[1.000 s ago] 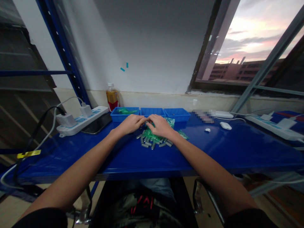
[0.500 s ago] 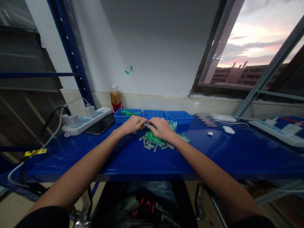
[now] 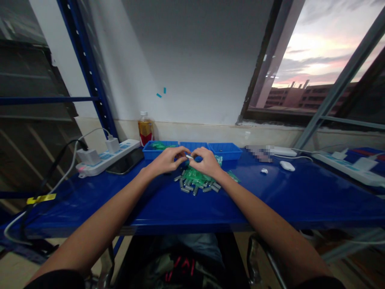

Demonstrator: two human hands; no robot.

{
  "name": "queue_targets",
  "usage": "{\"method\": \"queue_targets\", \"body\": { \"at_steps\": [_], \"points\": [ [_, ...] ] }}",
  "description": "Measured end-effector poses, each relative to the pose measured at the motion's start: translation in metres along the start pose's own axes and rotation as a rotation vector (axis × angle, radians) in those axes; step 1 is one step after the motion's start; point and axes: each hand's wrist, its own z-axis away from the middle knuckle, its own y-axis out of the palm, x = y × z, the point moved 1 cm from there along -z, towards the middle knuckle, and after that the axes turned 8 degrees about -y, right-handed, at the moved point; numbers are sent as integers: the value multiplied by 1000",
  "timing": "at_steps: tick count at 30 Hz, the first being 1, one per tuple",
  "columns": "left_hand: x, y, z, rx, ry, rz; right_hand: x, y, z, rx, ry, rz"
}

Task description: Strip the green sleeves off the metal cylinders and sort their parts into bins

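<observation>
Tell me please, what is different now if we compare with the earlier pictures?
The left hand and the right hand have turned and opened slightly, and a small pale piece has come into view between them; which hand grips it is unclear. The metal pieces, blue trays and bottle stayed where they were.

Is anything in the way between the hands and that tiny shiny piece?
Nothing I can see: the left hand and right hand are both at the shiny piece. The green pile lies below, not between.
</observation>
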Motion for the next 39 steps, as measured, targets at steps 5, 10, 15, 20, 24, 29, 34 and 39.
{"method": "queue_targets", "body": {
  "at_steps": [5, 10, 15, 20, 24, 29, 34, 39],
  "points": [
    [4, -1, -1, -36, -8, -15, 4, 0, -2, -70, 18, -121],
    [4, -1, -2, -59, -10, -75, 5, -3, -2, -65, 57, -185],
    [7, 0, -1, -123, -30, -87, 4, -7, 0, -84, -61, -65],
    [6, 2, -1, -98, -42, -103, 4, -5, 1, -49, -75, 76],
    [4, 2, -1, -75, -46, -93, 4, -5, 1, -39, -60, 115],
    [5, 4, 0, -70, -4, -69, 4, -6, 1, -49, -43, 98],
    [7, 4, 0, -88, -13, -107, 4, -5, 1, -51, -49, 63],
    [5, 3, -1, -100, -27, -106, 5, -6, 1, -76, -76, 41]
  ]
}}
